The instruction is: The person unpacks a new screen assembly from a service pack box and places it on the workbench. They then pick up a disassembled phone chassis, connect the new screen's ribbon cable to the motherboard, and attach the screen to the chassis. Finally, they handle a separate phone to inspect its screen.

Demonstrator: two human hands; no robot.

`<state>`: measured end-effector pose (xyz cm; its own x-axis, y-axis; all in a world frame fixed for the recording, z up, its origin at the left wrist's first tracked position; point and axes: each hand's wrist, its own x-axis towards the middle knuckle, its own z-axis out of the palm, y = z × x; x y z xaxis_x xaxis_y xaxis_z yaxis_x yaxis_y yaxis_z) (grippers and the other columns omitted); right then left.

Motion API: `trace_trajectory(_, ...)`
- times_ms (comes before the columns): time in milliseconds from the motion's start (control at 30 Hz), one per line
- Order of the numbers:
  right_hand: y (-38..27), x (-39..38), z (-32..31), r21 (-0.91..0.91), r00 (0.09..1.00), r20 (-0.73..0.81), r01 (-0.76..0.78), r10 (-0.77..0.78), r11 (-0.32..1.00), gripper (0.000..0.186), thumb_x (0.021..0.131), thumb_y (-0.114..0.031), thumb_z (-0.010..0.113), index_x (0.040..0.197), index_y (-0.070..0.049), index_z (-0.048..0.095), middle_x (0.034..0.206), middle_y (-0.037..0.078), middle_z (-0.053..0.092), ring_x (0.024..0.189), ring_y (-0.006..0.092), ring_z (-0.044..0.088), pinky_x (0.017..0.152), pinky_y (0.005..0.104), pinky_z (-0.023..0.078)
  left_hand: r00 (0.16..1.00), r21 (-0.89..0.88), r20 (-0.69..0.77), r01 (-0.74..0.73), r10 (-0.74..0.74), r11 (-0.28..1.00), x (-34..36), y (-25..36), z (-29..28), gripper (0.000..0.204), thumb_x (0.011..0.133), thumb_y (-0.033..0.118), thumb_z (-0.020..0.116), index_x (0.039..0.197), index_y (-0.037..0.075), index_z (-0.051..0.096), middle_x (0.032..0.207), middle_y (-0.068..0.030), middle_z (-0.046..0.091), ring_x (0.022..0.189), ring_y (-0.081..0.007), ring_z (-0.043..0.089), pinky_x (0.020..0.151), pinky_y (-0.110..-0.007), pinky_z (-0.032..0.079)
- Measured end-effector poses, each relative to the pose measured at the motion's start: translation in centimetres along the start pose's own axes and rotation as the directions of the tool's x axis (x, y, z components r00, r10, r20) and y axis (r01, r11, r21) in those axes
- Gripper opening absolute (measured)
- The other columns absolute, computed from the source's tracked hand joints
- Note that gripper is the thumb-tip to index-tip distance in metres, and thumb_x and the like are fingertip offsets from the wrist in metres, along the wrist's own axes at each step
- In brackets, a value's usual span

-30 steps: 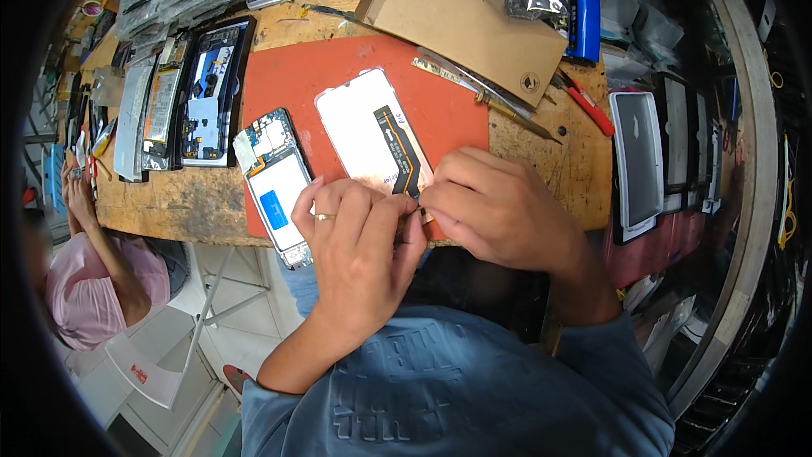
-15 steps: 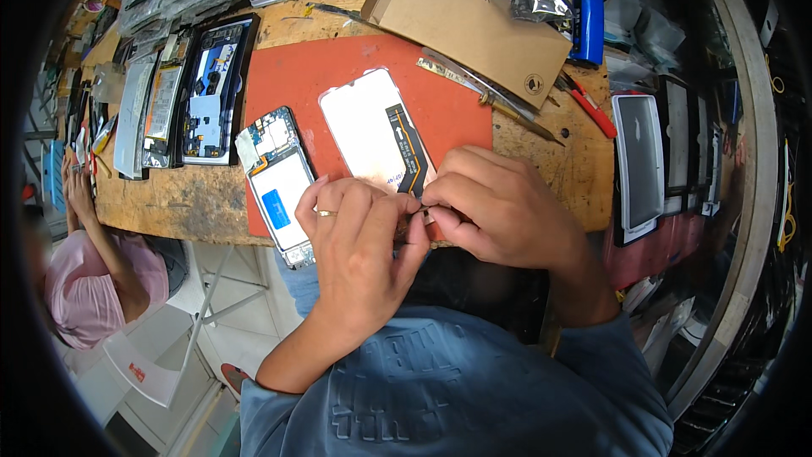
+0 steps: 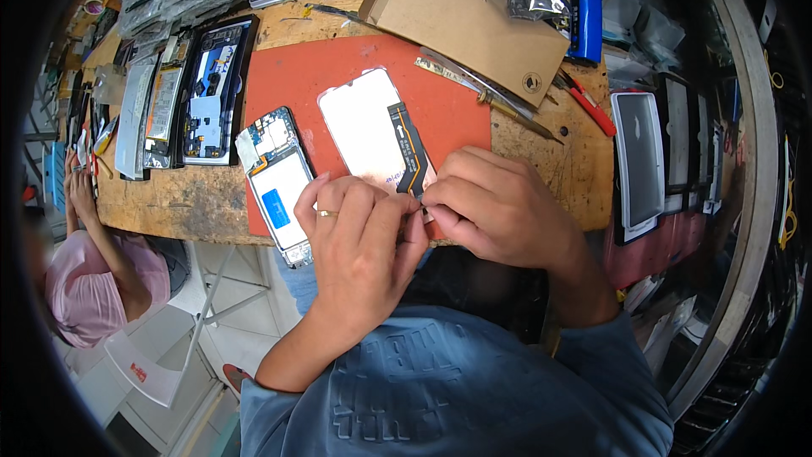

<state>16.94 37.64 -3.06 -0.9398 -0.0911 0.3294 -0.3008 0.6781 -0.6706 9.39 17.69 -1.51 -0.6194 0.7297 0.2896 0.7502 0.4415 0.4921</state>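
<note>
A phone screen (image 3: 351, 123) lies with its white back up on an orange-red mat (image 3: 288, 63). Along its right side runs a black flex cable (image 3: 408, 145) with an orange line. My left hand (image 3: 355, 233), with a ring on one finger, pinches near the cable's lower end, its fingertips pressed together. Against those fingertips, my right hand (image 3: 499, 207) is closed in a pinch too; whatever is between its fingers is too small and covered to make out. Left of the screen, partly behind my left hand, is an opened phone body (image 3: 277, 173) with its circuit board bare.
A brown cardboard box (image 3: 469, 21) rests at the back, with tweezers (image 3: 457, 72), a brass-coloured tool (image 3: 520, 118) and a red-handled tool (image 3: 588, 106) beside it. Opened phones (image 3: 216, 89) stand left of the mat. Another person (image 3: 101, 279) sits at the far left.
The flex cable has shifted slightly to the right at its upper part. Both my hands stay pinched together at its lower end, with only small finger movement.
</note>
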Motion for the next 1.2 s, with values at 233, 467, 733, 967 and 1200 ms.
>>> trace_trajectory(233,-0.17,0.13,-0.23,0.014,1.000,0.024,-0.005,0.005,1.000,0.017,0.085,-0.011,0.077,0.093,-0.006,0.063,0.089,0.009,0.056,0.084,0.0291,0.064,0.067,0.0436,0.052,1.000,-0.045,0.019,0.013,-0.012,0.999,0.03,-0.24,-0.20,0.025,0.078,0.011,0.085,0.100,0.010,0.072,0.098,-0.0060,0.062,0.104,-0.0290,0.062,0.107,-0.050,0.037)
trace_trajectory(467,-0.16,0.11,-0.30,0.004,1.000,0.023,-0.003,0.002,1.000,0.017,0.084,-0.010,0.077,0.093,-0.006,0.063,0.090,0.009,0.056,0.085,0.0293,0.065,0.067,0.0439,0.052,1.000,-0.016,-0.003,-0.005,0.005,1.000,-0.06,-0.17,0.04,0.026,0.078,0.012,0.085,0.101,0.010,0.072,0.098,-0.0062,0.062,0.104,-0.0294,0.062,0.108,-0.050,0.036)
trace_trajectory(733,-0.09,0.23,-0.20,-0.002,1.000,0.029,0.011,-0.011,1.000,0.017,0.084,-0.010,0.077,0.090,-0.006,0.061,0.090,0.009,0.056,0.085,0.0291,0.065,0.066,0.0438,0.052,1.000,-0.049,0.028,0.006,-0.005,0.999,0.08,-0.21,-0.26,0.027,0.078,0.015,0.085,0.100,0.009,0.071,0.097,-0.0069,0.061,0.103,-0.0299,0.061,0.108,-0.051,0.036)
trace_trajectory(967,-0.05,0.16,-0.28,0.000,1.000,0.026,0.003,-0.003,1.000,0.017,0.085,-0.010,0.077,0.092,-0.006,0.061,0.090,0.010,0.056,0.085,0.0295,0.065,0.067,0.0440,0.053,1.000,-0.021,0.018,-0.022,0.023,1.000,0.28,-0.28,-0.14,0.024,0.078,0.011,0.084,0.098,0.009,0.072,0.096,-0.0067,0.061,0.102,-0.0292,0.061,0.107,-0.051,0.037)
trace_trajectory(1200,0.07,0.27,-0.47,0.014,0.999,0.037,-0.003,0.002,1.000,0.018,0.084,-0.010,0.077,0.092,-0.005,0.061,0.091,0.010,0.057,0.085,0.0305,0.065,0.068,0.0446,0.053,0.999,0.020,-0.011,-0.037,0.038,0.999,0.26,-0.36,0.21,0.025,0.076,0.010,0.084,0.097,0.009,0.071,0.096,-0.0063,0.061,0.101,-0.0286,0.062,0.106,-0.050,0.039)
